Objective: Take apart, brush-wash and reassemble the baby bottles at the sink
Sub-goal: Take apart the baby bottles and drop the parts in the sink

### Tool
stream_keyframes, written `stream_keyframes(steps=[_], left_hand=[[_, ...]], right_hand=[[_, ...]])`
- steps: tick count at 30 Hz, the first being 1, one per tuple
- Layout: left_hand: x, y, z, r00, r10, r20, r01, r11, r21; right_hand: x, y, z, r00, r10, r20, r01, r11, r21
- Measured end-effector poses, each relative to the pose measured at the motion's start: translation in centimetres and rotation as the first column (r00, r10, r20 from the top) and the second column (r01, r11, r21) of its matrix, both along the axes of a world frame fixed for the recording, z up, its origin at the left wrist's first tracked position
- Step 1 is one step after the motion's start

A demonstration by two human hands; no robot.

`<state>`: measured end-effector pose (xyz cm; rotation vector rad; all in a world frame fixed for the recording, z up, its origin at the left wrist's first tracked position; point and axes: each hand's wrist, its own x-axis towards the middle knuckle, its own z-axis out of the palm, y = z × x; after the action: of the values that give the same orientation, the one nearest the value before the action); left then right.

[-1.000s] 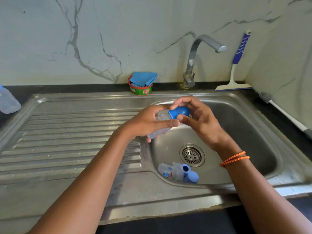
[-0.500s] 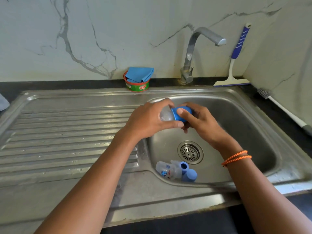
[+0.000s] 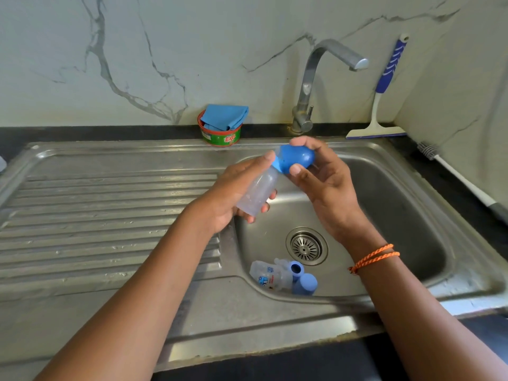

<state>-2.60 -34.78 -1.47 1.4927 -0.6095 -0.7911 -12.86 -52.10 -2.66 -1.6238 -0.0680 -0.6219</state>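
Note:
Over the sink basin (image 3: 406, 204) my left hand (image 3: 233, 193) grips a clear baby bottle (image 3: 258, 192), tilted with its neck up and to the right. My right hand (image 3: 324, 182) pinches the blue cap (image 3: 297, 158) at the bottle's top between thumb and fingers; the cap sits askew against the neck. On the basin floor near the front lie a second clear bottle (image 3: 268, 274) with a printed label, a blue ring (image 3: 296, 268) and a blue cap (image 3: 305, 284). A bottle brush (image 3: 439, 158) with a white handle lies on the black counter at the right.
The tap (image 3: 327, 75) stands behind the basin, spout pointing right. A green soap tub (image 3: 220, 136) with a blue cloth (image 3: 225, 116) on it sits at the back edge. A blue-handled squeegee (image 3: 384, 92) leans in the corner. The ribbed drainboard (image 3: 104, 215) stretches left. The drain (image 3: 306, 246) is mid-basin.
The blue cap has tipped up and away from the bottle's neck in my right hand. My left hand has turned the bottle so its body shows, base lower.

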Motion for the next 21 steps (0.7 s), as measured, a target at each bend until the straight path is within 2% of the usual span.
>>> stream_keyframes(steps=[2, 4, 6, 9, 12, 16, 21], left_hand=[[-0.2, -1.0, -0.5, 0.987, 0.099, 0.128, -0.107, 0.993, 0.053], [-0.4, -2.2, -0.9, 0.937, 0.230, 0.263, -0.258, 0.963, 0.078], [-0.4, -3.0, -1.2, 0.902, 0.331, 0.276, -0.367, 0.926, 0.088], [-0.1, -3.9, -1.4, 0.886, 0.370, 0.278, -0.413, 0.904, 0.114], [-0.3, -5.0, -1.6, 0.920, 0.315, 0.233, -0.352, 0.926, 0.136], [-0.3, -6.1, -2.9, 0.953, 0.253, 0.169, -0.283, 0.940, 0.189], [0.4, -6.4, -5.3, 0.887, 0.199, 0.417, -0.320, 0.915, 0.244]], right_hand=[[0.2, -0.4, 0.4, 0.995, -0.090, 0.037, 0.090, 0.996, 0.010], [0.2, -1.0, 0.2, 0.985, -0.175, 0.003, 0.175, 0.984, 0.042], [0.2, -1.7, -0.5, 0.947, -0.301, -0.114, 0.304, 0.953, 0.013], [0.6, -3.7, -1.7, 0.793, -0.481, -0.373, 0.450, 0.876, -0.173], [1.9, -6.2, -2.7, 0.627, -0.519, -0.580, 0.333, 0.853, -0.402], [4.2, -6.8, -5.5, 0.523, -0.516, -0.679, 0.091, 0.826, -0.557], [6.2, -6.1, -9.7, 0.473, -0.559, -0.681, -0.003, 0.772, -0.636]])
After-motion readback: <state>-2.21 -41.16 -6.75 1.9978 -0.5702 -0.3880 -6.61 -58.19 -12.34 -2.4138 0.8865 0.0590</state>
